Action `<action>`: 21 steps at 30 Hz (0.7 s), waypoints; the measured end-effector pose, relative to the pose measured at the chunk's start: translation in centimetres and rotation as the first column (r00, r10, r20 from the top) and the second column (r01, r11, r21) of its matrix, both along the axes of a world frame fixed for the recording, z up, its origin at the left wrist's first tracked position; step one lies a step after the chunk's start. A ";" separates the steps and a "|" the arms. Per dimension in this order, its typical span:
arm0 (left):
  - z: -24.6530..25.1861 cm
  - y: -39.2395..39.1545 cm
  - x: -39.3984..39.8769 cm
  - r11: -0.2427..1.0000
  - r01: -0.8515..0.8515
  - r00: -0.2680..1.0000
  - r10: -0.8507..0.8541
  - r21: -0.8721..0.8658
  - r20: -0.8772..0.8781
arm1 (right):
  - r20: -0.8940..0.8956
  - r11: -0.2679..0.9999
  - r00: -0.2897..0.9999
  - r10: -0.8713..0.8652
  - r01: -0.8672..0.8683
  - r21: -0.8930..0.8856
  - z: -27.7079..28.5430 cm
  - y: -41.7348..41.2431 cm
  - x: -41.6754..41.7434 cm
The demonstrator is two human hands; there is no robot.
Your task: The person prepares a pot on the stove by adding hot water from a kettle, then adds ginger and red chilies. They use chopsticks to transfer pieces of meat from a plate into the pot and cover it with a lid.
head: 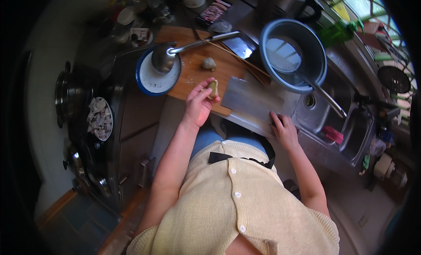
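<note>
My left hand (200, 102) pinches a cut piece of ginger (213, 89) between thumb and fingers, its yellow-green face turned up. It is above the front edge of a wooden cutting board (190, 79). Another knob of ginger (209, 63) rests on the board, just beyond that hand. At the counter's front edge, my right hand (285, 130) is on the dark handle of a cleaver, mostly hidden under the fingers. The broad steel cleaver blade (250, 97) lies flat, pointing left, with its left end close to the board.
Left stands a blue-rimmed bowl (141, 79) with a ladle (162, 59) over it. Chopsticks (235, 56) cross the board's right side. A grey basin (264, 57) holds water and sits by the steel sink (301, 118). A plate of pale pieces (99, 118) is on the stove side.
</note>
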State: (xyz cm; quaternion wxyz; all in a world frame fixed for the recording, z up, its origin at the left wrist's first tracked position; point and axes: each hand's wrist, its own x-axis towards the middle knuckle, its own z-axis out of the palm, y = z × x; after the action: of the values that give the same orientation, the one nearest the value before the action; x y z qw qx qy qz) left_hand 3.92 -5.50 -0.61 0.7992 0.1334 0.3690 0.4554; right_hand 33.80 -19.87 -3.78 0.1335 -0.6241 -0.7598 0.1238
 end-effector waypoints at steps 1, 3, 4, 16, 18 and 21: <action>0.5 -0.1 -0.4 1.000 -0.011 0.999 0.011 0.000 0.032 | 0.037 1.000 0.999 0.019 -0.018 -0.016 0.3 0.3 -0.1; 1.6 -0.4 -1.5 0.999 -0.036 0.995 0.036 0.000 0.097 | 0.111 0.997 0.992 0.060 -0.055 -0.048 1.4 1.0 -0.7; 2.3 -0.5 -2.2 0.999 -0.046 0.993 0.045 0.003 0.107 | 0.135 0.996 0.987 0.085 -0.088 0.017 2.3 1.7 -1.4; 9.0 -0.2 -17.8 0.929 -0.283 0.935 0.322 0.236 -0.146 | -0.778 0.904 0.616 0.125 -0.394 -0.166 14.0 18.8 -32.8; 10.5 0.6 -23.0 0.923 -0.286 0.908 0.347 0.257 -0.236 | -0.877 0.873 0.480 0.036 -0.442 -0.206 13.9 20.3 -38.4; 11.9 2.4 -31.8 0.898 -0.290 0.815 0.413 0.330 -0.407 | -0.948 0.882 0.314 0.047 -0.459 -0.108 13.5 23.6 -47.4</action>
State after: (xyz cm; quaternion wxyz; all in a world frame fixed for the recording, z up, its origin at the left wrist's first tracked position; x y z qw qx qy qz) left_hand -27.86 -3.14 11.25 0.5637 0.2687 0.5076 0.5936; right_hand -13.57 3.69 9.76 0.3997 -0.3256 -0.6021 0.6096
